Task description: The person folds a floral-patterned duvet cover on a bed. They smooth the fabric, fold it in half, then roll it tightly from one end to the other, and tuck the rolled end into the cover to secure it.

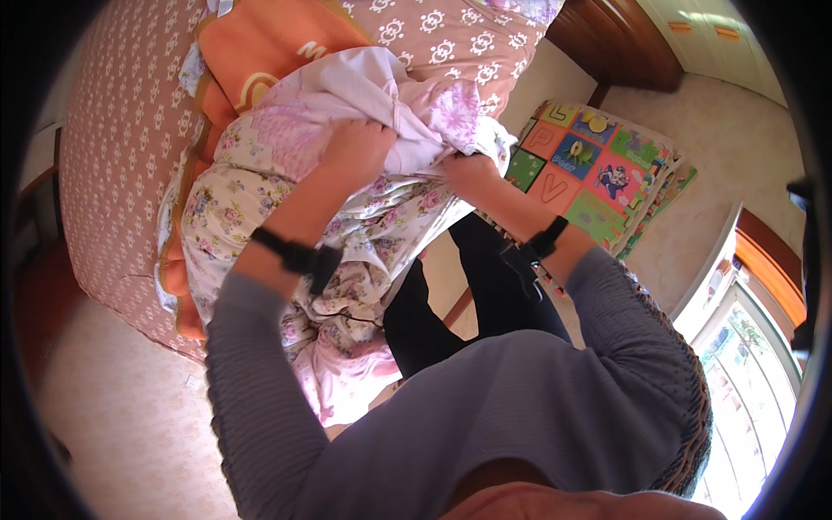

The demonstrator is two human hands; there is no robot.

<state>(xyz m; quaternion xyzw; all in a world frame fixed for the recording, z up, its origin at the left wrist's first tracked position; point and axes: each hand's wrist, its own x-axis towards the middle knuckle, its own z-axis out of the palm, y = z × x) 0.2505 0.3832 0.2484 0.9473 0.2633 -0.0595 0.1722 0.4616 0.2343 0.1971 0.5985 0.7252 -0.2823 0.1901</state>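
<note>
A large floral fabric (234,201), white with pink and blue flowers and a plain and printed pink side, lies bunched over the bed's edge and hangs towards the floor. My left hand (361,153) is closed on its pink part (286,123). To the right, my right hand (471,172) grips the cloth near its edge, by a bright purple flower print (455,110). The fingertips of both hands are partly hidden in the folds. Under the fabric lies an orange blanket (260,45) with a brown border.
The bed carries a brown sheet with white figures (123,162). Right of the bed, a stack of coloured foam play mats (585,169) lies against the pale wall or floor. A window (747,390) is at lower right, a dark wooden piece of furniture (624,39) at upper right.
</note>
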